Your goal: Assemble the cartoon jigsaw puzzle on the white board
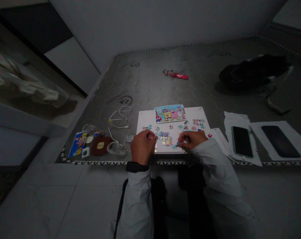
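Puzzle pieces (165, 139) between left hand (141, 146), right hand (191, 139), print unreadable

- Bench (150, 83): grey, stone-like top with a dull sheen and a faint veined pattern.
- White sheet (145, 119), centre: matt paper or card.
- Puzzle pieces (165, 139): printed card, slightly glossy.
- Phone (242, 141), right of centre: smooth, glossy black glass.
- Red wrapper (176, 75), upper centre: shiny plastic.
- Sleeves (138, 199), bottom: pale matt cloth.

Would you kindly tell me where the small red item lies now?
In the head view, the small red item lies alone mid-table, beyond the white sheet, left of the dark bundle.
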### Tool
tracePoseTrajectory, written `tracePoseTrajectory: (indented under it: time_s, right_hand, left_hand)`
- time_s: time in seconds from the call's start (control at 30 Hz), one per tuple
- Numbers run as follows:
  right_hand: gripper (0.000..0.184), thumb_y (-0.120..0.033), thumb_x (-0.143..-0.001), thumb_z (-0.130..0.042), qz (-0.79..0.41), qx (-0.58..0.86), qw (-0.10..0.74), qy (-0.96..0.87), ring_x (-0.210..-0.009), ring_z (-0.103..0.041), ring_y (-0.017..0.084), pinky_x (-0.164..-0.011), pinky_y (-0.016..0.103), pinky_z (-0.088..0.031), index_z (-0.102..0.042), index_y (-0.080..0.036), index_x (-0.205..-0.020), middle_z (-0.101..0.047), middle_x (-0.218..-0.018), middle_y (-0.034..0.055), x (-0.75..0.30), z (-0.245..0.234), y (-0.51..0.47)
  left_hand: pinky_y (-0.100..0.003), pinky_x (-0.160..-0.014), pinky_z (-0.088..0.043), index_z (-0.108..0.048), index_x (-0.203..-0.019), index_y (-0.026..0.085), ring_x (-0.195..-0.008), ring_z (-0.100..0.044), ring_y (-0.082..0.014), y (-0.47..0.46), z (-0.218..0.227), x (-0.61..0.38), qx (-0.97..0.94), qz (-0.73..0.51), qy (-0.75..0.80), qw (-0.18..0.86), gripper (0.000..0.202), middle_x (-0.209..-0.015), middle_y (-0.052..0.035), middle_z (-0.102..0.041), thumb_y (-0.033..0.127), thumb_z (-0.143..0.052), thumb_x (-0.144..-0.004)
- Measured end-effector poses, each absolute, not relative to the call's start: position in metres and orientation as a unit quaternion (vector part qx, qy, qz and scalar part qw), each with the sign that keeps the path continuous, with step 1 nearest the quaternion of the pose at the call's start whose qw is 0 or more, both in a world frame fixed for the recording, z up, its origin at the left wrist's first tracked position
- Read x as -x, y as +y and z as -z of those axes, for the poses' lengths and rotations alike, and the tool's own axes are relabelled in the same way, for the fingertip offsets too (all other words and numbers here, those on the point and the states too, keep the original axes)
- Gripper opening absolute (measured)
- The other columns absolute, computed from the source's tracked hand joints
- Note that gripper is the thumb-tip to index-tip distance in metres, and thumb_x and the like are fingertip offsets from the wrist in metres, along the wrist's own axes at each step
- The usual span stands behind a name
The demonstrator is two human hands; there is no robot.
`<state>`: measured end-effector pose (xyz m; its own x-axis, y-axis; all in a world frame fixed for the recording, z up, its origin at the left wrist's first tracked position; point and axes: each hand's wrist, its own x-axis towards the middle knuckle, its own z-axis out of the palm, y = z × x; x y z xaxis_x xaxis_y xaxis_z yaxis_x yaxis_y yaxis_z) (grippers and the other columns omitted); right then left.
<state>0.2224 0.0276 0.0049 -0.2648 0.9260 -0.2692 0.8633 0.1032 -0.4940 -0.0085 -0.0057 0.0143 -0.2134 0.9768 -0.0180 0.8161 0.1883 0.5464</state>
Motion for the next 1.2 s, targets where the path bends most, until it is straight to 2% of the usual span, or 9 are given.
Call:
tracePoseTrajectory:
  time_s: [0.13, 0.23, 0.43, 0.63, 0.8, 0.97, 1.1, 1.2]
  right_hand:
    - [0.008, -0.034, -0.078, -0.071, -0.29, 0.608, 0.062, -0.737, -0.079, -0.067, 0.019, -0.093, 0.044, -0.031, -0.072, -0.028, -0.081, -0.076, -0.08, -0.003, -0.221, -0.007, 0.028]
    - [0.008, -0.032, -0.079, -0.068, -0.291, 0.605, 0.081, -0.736, -0.078, -0.067, 0.019, -0.085, 0.04, -0.036, -0.071, -0.026, -0.083, -0.076, -0.082, -0.0017, -0.222, -0.008, 0.03]
    - [0.008, -0.03, -0.081, -0.063, -0.304, 0.609, 0.202, -0.704, -0.069, -0.065, 0.016, -0.07, 0.031, -0.043, -0.068, -0.023, -0.083, -0.073, -0.074, -0.0007, -0.221, 0.002, 0.033]
    - [0.014, -0.031, -0.079, -0.063, -0.286, 0.633, 0.289, -0.659, -0.063, -0.062, 0.016, -0.063, 0.029, -0.046, -0.072, -0.022, -0.087, -0.075, -0.078, 0.0017, -0.202, 0.017, 0.037]
    - [0.022, -0.033, -0.082, -0.059, -0.254, 0.609, 0.31, -0.685, -0.071, -0.065, 0.018, -0.071, 0.034, -0.047, -0.076, -0.026, -0.094, -0.077, -0.088, 0.0025, -0.181, 0.029, 0.039]
    - [0.021, -0.032, -0.084, -0.058, -0.243, 0.605, 0.307, -0.693, -0.074, -0.066, 0.019, -0.08, 0.039, -0.046, -0.076, -0.028, -0.095, -0.077, -0.088, 0.001, -0.167, 0.035, 0.043]
    - [0.019, -0.032, -0.086, -0.059, -0.231, 0.62, 0.302, -0.687, -0.079, -0.068, 0.02, -0.094, 0.045, -0.039, -0.076, -0.028, -0.093, -0.078, -0.09, 0.001, -0.161, 0.039, 0.047]
    - [0.018, -0.033, -0.087, -0.06, -0.22, 0.63, 0.293, -0.684, -0.081, -0.068, 0.021, -0.096, 0.047, -0.034, -0.076, -0.027, -0.094, -0.078, -0.091, 0.0015, -0.159, 0.041, 0.048]
  left_hand:
    - [-0.026, -0.065, -0.035, -0.072, -0.083, 0.025, -0.072, -0.062, -0.0146, -0.006, -0.014, 0.008, -0.6, -0.222, 0.746, 0.185, 0.007, -0.077, 0.0038, -0.069, 0.032, -0.072, -0.08]
    - [-0.026, -0.066, -0.037, -0.071, -0.084, 0.024, -0.072, -0.062, -0.0141, -0.005, -0.011, 0.007, -0.609, -0.233, 0.735, 0.186, 0.008, -0.077, 0.0037, -0.069, 0.032, -0.073, -0.081]
    - [-0.025, -0.07, -0.042, -0.074, -0.089, 0.025, -0.077, -0.063, -0.0143, -0.003, -0.006, 0.002, -0.643, -0.233, 0.702, 0.199, 0.011, -0.081, 0.003, -0.07, 0.031, -0.077, -0.08]
    - [-0.028, -0.081, -0.047, -0.076, -0.108, 0.031, -0.089, -0.066, -0.0167, -0.004, -0.006, -0.002, -0.691, -0.195, 0.668, 0.194, 0.027, -0.095, 0.0003, -0.072, 0.037, -0.077, -0.082]
    - [-0.03, -0.08, -0.048, -0.078, -0.106, 0.032, -0.091, -0.066, -0.0189, -0.003, -0.006, -0.004, -0.688, -0.163, 0.683, 0.18, 0.026, -0.097, -0.001, -0.073, 0.04, -0.077, -0.081]
    - [-0.03, -0.079, -0.048, -0.079, -0.103, 0.032, -0.093, -0.067, -0.0193, -0.003, -0.006, -0.005, -0.678, -0.173, 0.689, 0.189, 0.024, -0.1, -0.0003, -0.074, 0.038, -0.079, -0.08]
    - [-0.029, -0.081, -0.047, -0.079, -0.103, 0.032, -0.095, -0.068, -0.0188, -0.003, -0.005, -0.005, -0.671, -0.183, 0.692, 0.194, 0.024, -0.1, 0.0004, -0.075, 0.038, -0.079, -0.08]
    - [-0.029, -0.08, -0.047, -0.079, -0.102, 0.032, -0.095, -0.068, -0.0191, -0.003, -0.004, -0.005, -0.671, -0.179, 0.693, 0.195, 0.023, -0.1, 0.0008, -0.075, 0.039, -0.079, -0.08]
